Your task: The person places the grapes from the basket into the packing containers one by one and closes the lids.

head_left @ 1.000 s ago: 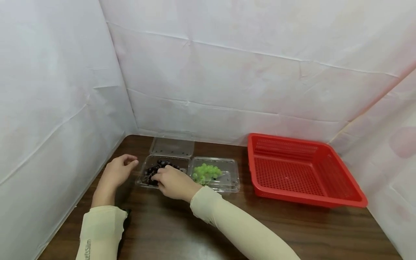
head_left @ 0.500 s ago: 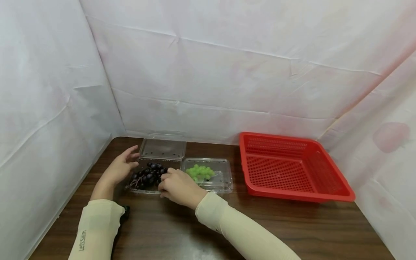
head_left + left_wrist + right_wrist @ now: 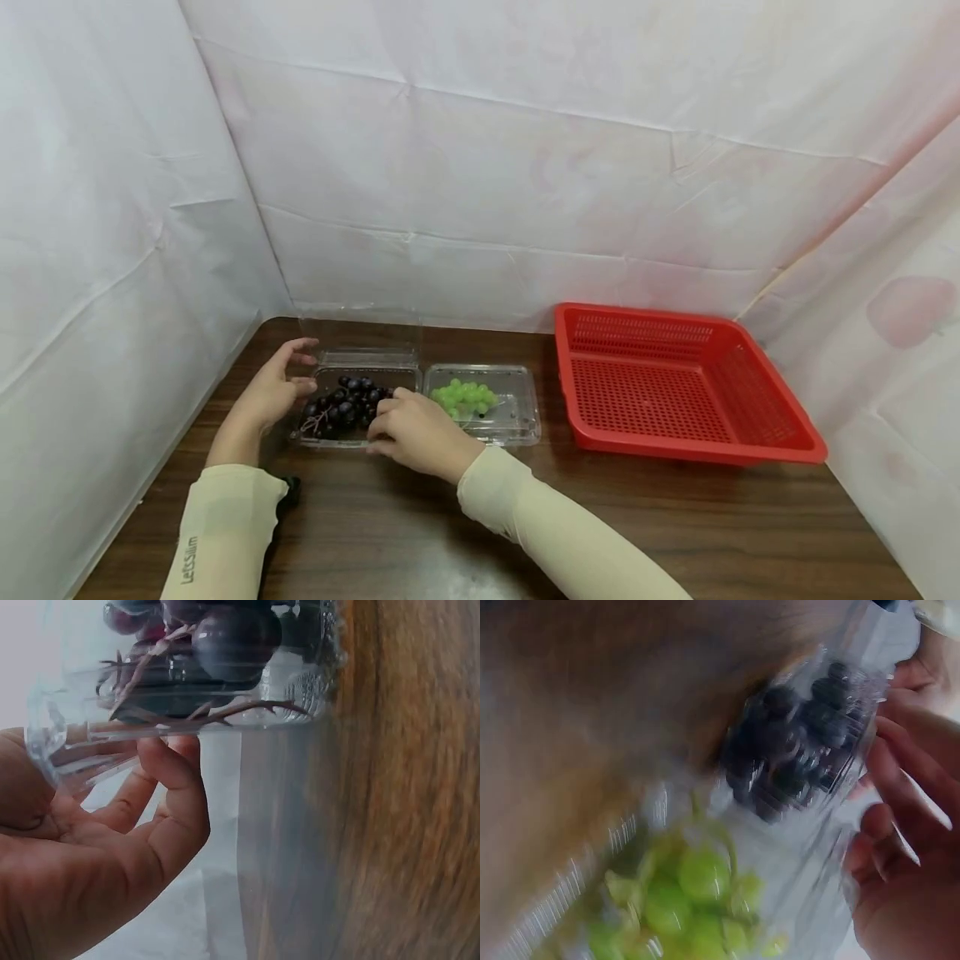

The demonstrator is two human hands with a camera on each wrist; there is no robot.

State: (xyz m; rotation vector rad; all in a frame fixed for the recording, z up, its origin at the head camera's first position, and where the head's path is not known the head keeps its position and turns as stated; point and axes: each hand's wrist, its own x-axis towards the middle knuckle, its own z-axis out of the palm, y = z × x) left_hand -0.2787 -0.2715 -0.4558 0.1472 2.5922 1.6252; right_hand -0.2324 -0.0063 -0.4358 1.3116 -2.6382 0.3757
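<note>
A bunch of black grapes point(image 3: 345, 404) lies in a clear plastic clamshell box point(image 3: 337, 444), its bare stem towards the front left. Behind it, the box's clear lid point(image 3: 360, 337) is partly raised. My left hand point(image 3: 270, 387) is at the box's left side, thumb and fingers spread apart; in the left wrist view the bent fingers point(image 3: 176, 776) meet the box wall. My right hand point(image 3: 416, 429) is at the box's right side near the front corner, partly covering the grapes in the head view. In the right wrist view its fingertips are close beside the clear plastic.
A second clear box point(image 3: 517, 429) with green grapes point(image 3: 465, 396) stands right beside the first. Further right is a red perforated basket point(image 3: 660, 446). White cloth walls point(image 3: 487, 183) enclose the brown wooden table point(image 3: 600, 517) at the back and sides.
My right hand has drawn back from over the black grapes to the box's right side. The left hand has moved to its left side. The lid, flat behind the box before, has tilted up.
</note>
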